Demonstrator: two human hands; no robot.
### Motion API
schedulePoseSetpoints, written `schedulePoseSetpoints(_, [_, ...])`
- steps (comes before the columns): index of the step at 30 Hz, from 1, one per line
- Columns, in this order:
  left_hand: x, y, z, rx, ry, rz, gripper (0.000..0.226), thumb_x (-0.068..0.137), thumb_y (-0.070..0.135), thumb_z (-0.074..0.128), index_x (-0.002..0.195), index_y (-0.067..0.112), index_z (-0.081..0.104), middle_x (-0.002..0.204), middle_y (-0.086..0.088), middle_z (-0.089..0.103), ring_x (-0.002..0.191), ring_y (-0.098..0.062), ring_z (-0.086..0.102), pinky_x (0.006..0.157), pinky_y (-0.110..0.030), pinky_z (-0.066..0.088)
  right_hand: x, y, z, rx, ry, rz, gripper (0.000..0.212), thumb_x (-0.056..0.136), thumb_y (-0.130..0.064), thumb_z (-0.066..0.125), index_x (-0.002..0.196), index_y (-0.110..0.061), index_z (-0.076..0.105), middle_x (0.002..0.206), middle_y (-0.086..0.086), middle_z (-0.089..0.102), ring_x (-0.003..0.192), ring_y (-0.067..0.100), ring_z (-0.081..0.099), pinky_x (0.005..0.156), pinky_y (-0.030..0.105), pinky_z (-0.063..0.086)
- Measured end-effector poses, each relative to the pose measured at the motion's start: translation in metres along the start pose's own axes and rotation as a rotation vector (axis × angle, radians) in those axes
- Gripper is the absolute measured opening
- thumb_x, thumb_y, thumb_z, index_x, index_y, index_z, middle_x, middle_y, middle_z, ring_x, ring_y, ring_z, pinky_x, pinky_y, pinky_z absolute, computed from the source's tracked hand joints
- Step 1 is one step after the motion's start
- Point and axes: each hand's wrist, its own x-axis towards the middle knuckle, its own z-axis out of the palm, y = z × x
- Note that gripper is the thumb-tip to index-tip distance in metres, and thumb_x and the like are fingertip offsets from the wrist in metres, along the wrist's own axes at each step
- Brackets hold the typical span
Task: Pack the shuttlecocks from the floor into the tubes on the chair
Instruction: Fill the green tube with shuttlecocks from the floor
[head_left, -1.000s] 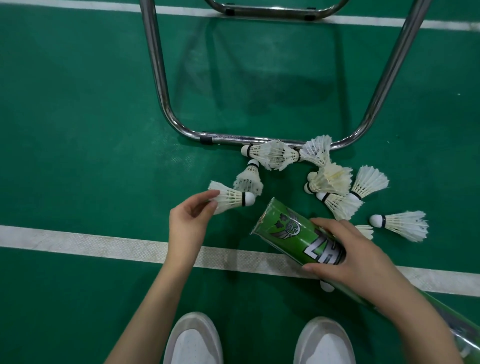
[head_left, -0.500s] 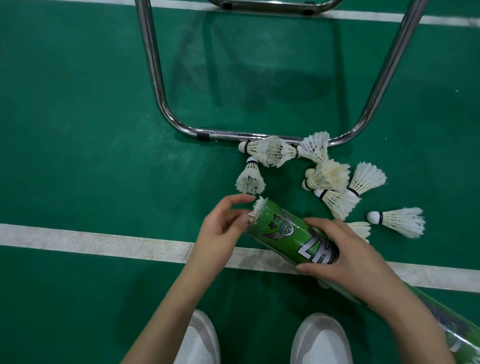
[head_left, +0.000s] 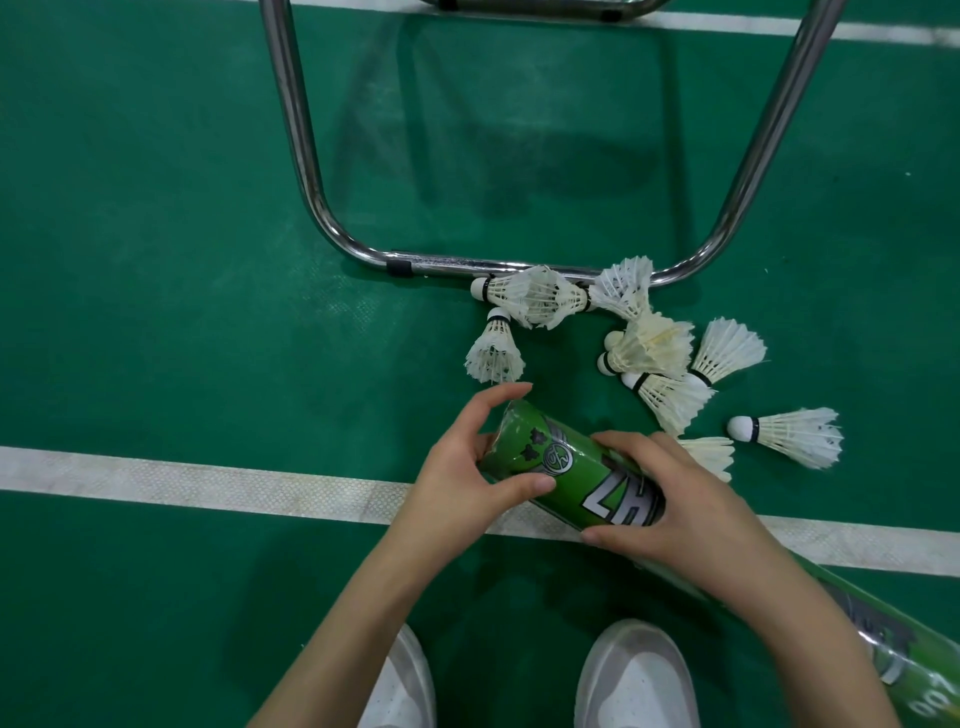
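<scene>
Right now both hands are on the green tube (head_left: 582, 480), which lies slanted with its long axis running from the near right, past the white shoes (head_left: 636, 680), up to its open mouth at the far left. The right hand (head_left: 670, 506) has its fingers curled round the barrel at the lettering, gripping it. The left hand (head_left: 467, 473) cups the mouth, thumb along the near side and forefinger arched over the far rim; whether a shuttlecock sits under those fingers I cannot tell. The loose shuttlecocks (head_left: 649, 348) lie on the green floor (head_left: 156, 260) just beyond the tube, clustered to the far right against the bar of the chrome chair frame (head_left: 447, 262). The single shuttlecock (head_left: 493, 351) stands apart, cork pointing away, skirt toward the person, just beyond the left forefinger. In my judgement the left hand is far the nearer for it, and the cork would have to be turned toward the tube's mouth.
</scene>
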Motion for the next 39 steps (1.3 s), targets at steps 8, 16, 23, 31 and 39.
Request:
schedulePoseSetpoints(8, [0.011, 0.0, -0.006, -0.036, -0.169, 0.026, 0.071, 0.077, -0.004, 0.07, 0.127, 0.039, 0.046, 0.122, -0.003, 0.058, 0.103, -0.019, 0.064, 0.09, -0.028, 0.051, -0.002, 0.001, 0.003, 0.01, 0.009, -0.008, 0.077, 0.058, -0.056, 0.075, 0.124, -0.048, 0.037, 0.108, -0.022, 0.043, 0.098, 0.005, 0.051, 0.082, 0.036, 0.048])
schedulePoseSetpoints(16, [0.021, -0.012, -0.005, 0.021, 0.008, 0.055, 0.066, 0.075, 0.025, 0.077, 0.13, 0.04, 0.044, 0.106, 0.002, 0.069, 0.101, -0.01, 0.065, 0.092, -0.028, 0.05, -0.002, 0.006, -0.003, -0.005, 0.052, 0.031, 0.073, 0.059, -0.056, 0.074, 0.122, -0.049, 0.037, 0.106, -0.022, 0.043, 0.095, 0.005, 0.052, 0.08, 0.037, 0.048])
schedulePoseSetpoints(23, [0.043, -0.012, -0.009, -0.043, 0.097, 0.01, 0.071, 0.074, 0.043, 0.059, 0.14, 0.034, 0.033, 0.132, 0.008, 0.052, 0.117, -0.005, 0.053, 0.083, -0.011, 0.047, -0.003, 0.013, -0.007, 0.001, 0.069, 0.041, 0.072, 0.058, -0.058, 0.071, 0.121, -0.05, 0.038, 0.1, -0.024, 0.042, 0.092, 0.007, 0.052, 0.077, 0.038, 0.048])
schedulePoseSetpoints(31, [0.071, -0.012, -0.009, 0.052, 0.07, -0.068, 0.067, 0.089, 0.038, 0.057, 0.146, 0.033, 0.023, 0.146, -0.003, 0.039, 0.116, -0.006, 0.047, 0.095, -0.024, 0.035, -0.004, 0.016, -0.007, 0.01, 0.069, 0.039, 0.073, 0.058, -0.056, 0.072, 0.122, -0.048, 0.039, 0.1, -0.026, 0.042, 0.092, 0.006, 0.052, 0.079, 0.038, 0.048])
schedulePoseSetpoints(39, [0.07, -0.016, -0.006, 0.042, 0.11, -0.074, 0.058, 0.092, 0.029, 0.056, 0.144, 0.018, 0.033, 0.135, 0.003, 0.048, 0.118, -0.002, 0.045, 0.092, -0.01, 0.036, -0.004, 0.019, -0.005, 0.013, 0.071, 0.046, 0.07, 0.059, -0.057, 0.072, 0.12, -0.05, 0.037, 0.101, -0.027, 0.041, 0.092, 0.007, 0.052, 0.079, 0.039, 0.048])
